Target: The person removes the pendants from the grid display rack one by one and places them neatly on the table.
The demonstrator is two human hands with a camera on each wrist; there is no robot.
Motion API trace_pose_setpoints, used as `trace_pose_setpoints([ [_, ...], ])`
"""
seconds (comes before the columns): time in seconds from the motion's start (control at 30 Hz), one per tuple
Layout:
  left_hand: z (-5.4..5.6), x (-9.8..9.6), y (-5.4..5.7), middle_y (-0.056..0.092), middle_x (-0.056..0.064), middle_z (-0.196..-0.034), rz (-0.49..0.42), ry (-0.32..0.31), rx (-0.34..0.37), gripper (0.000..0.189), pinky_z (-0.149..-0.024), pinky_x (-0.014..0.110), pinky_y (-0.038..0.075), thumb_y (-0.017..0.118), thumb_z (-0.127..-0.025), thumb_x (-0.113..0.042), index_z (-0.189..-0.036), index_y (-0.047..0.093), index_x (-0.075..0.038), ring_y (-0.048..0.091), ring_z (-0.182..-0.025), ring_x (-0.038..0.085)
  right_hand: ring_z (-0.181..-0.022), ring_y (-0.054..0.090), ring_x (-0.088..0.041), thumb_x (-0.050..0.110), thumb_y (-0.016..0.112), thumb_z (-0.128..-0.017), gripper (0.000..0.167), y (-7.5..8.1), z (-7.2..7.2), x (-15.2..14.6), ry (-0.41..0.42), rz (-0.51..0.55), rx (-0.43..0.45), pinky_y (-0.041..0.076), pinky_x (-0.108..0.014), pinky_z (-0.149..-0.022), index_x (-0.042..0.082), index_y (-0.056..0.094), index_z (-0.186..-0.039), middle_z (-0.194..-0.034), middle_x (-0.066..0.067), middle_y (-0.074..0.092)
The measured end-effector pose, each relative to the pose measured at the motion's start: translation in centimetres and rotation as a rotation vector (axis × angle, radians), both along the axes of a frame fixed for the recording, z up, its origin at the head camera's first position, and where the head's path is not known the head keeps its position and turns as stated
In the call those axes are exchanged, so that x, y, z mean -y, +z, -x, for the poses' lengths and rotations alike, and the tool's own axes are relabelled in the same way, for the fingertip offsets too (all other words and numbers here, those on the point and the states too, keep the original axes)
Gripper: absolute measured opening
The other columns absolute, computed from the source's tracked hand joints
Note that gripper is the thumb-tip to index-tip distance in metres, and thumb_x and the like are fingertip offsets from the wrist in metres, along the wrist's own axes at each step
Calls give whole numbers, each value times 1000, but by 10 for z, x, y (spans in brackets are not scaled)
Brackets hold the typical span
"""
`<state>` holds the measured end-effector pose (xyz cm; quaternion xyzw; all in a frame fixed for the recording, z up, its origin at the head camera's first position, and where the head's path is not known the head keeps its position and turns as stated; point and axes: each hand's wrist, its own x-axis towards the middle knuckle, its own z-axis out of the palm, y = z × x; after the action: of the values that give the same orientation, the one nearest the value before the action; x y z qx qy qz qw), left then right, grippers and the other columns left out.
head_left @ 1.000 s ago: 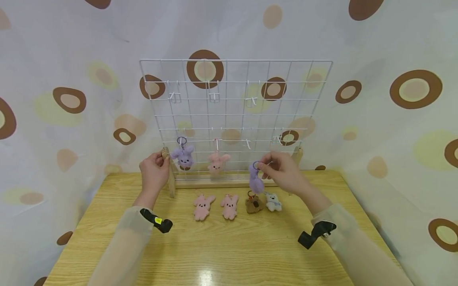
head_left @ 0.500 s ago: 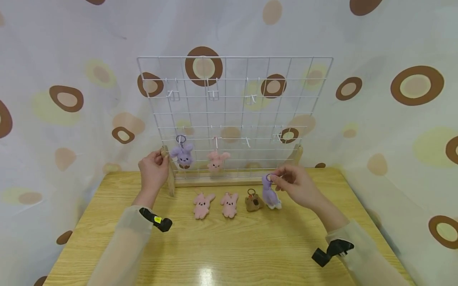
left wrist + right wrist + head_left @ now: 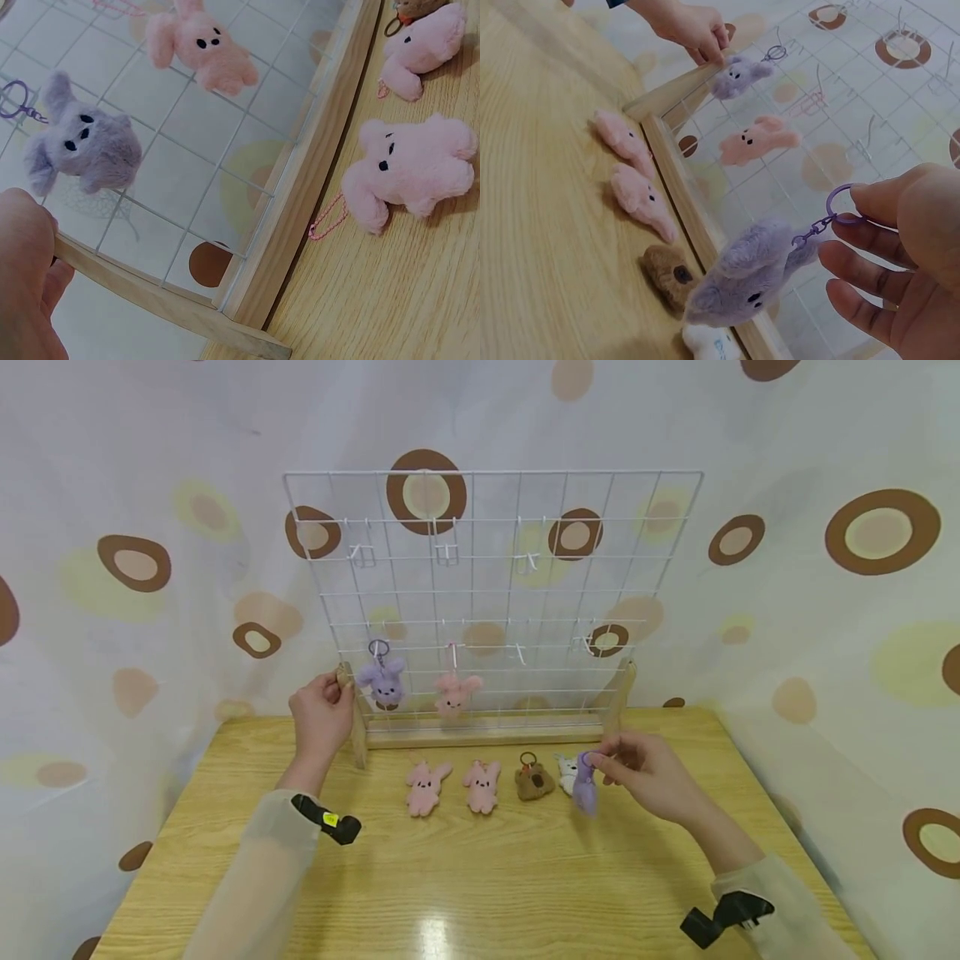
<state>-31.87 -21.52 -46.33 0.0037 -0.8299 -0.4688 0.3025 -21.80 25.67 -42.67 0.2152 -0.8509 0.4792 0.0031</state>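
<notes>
My left hand (image 3: pixel 322 714) grips the wooden side post (image 3: pixel 172 300) of a white wire grid rack (image 3: pixel 491 593). Between thumb and forefinger, my right hand (image 3: pixel 645 772) pinches the purple ring (image 3: pixel 840 202) of a purple plush bunny keychain (image 3: pixel 742 277). The bunny dangles above the table at the right and overlaps a white plush bear (image 3: pixel 567 770) in the head view. Another purple bunny keychain (image 3: pixel 384 683) and a pink bunny keychain (image 3: pixel 453 695) hang from hooks low on the rack. In the left wrist view, part of the left hand is out of frame.
Two pink bunny keychains (image 3: pixel 424 789) and a brown plush keychain (image 3: pixel 534 782) lie in a row on the wooden table (image 3: pixel 480 877) before the rack. More white hooks (image 3: pixel 519 653) jut from the grid. A patterned cloth (image 3: pixel 795 635) stands behind.
My right hand has moved right and down toward the table's front, carrying the purple bunny keychain from before the rack to beside the white bear. The left hand keeps its grip on the post.
</notes>
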Motion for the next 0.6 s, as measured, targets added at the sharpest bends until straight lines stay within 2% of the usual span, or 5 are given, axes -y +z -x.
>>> trace_pose_setpoints([
  [0.1, 0, 0, 0, 75, 27, -105, -2, 1, 9, 26, -75, 12, 55, 72, -99, -4, -119, 72, 13, 77, -98, 33, -72, 68, -18, 9, 69, -104, 8, -7, -4, -6, 2, -4, 7, 59, -31, -64, 4, 74, -101, -89, -8, 72],
  [0.27, -1, -1, 1, 75, 28, -107, -3, 0, 26, 28, -80, 28, 61, 72, -99, -3, -121, 71, 14, 77, -100, 34, -71, 69, -17, 8, 70, -104, 7, -18, -11, -15, 7, -5, 13, 59, -31, -62, 4, 73, -100, -91, -8, 73],
  [0.33, -1, -1, 1, 75, 28, -107, -2, 1, 26, 27, -81, 30, 61, 72, -99, -3, -120, 71, 14, 77, -100, 35, -72, 69, -17, 8, 70, -104, 7, -21, -15, -18, 3, -6, 20, 58, -31, -62, 4, 73, -100, -91, -6, 73],
  [0.43, 0, -1, 1, 75, 28, -106, -1, 2, 18, 27, -78, 20, 59, 72, -99, -4, -120, 72, 14, 77, -99, 34, -72, 69, -17, 10, 70, -104, 7, -24, -20, -22, -9, -14, 33, 58, -31, -62, 5, 74, -100, -90, -4, 73],
  [0.6, 0, -1, 2, 75, 28, -105, -24, -8, 7, 26, -71, 4, 49, 71, -99, -1, -119, 72, 14, 77, -98, 36, -73, 69, -16, 10, 70, -104, 7, -28, -28, -29, -16, -28, 57, 58, -31, -62, 5, 74, -102, -92, -5, 74],
])
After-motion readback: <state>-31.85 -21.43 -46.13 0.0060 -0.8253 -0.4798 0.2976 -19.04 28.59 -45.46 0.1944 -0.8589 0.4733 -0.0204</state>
